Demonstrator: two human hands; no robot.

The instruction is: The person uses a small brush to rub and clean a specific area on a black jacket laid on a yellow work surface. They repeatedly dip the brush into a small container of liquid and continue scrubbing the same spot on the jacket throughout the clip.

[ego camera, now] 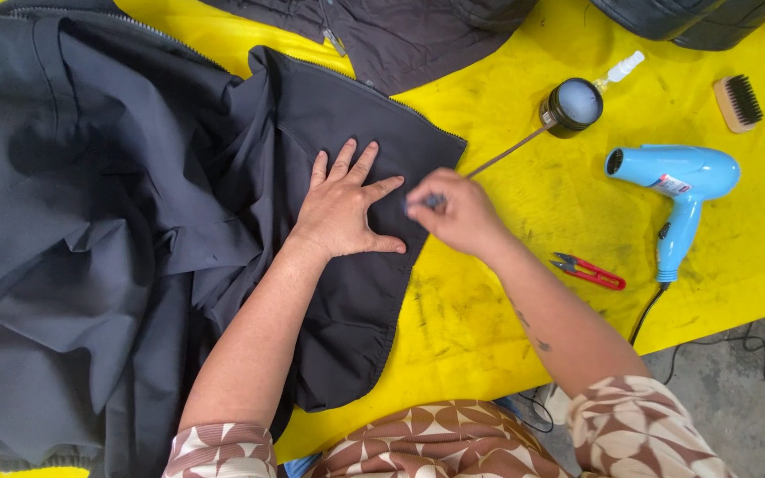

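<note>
Closest to us is the person's patterned brown-and-cream top (453, 443), both bare forearms reaching out from it over the yellow table (489, 336). The left hand (343, 208) lies flat, fingers spread apart, pressing down on a dark grey jacket (117, 230) that sprawls across the left half of the table, its zipped edge running just beside the fingertips. The right hand (458, 212) is closed around a thin brush (502, 157), pinching it near the tip end (the tip itself is blurred, so I cannot tell whether it touches the cloth) right at the jacket's edge, just beside the left thumb. The brush's long handle slants up and away towards a small dark round jar (573, 106) standing open further back. Beside the jar lies a little clear spray bottle (622, 69), and further right a wooden bristle brush (738, 103). A light blue hair dryer (679, 186) rests to the right, its cord trailing off the table, with small red snips (591, 272) near it.
</note>
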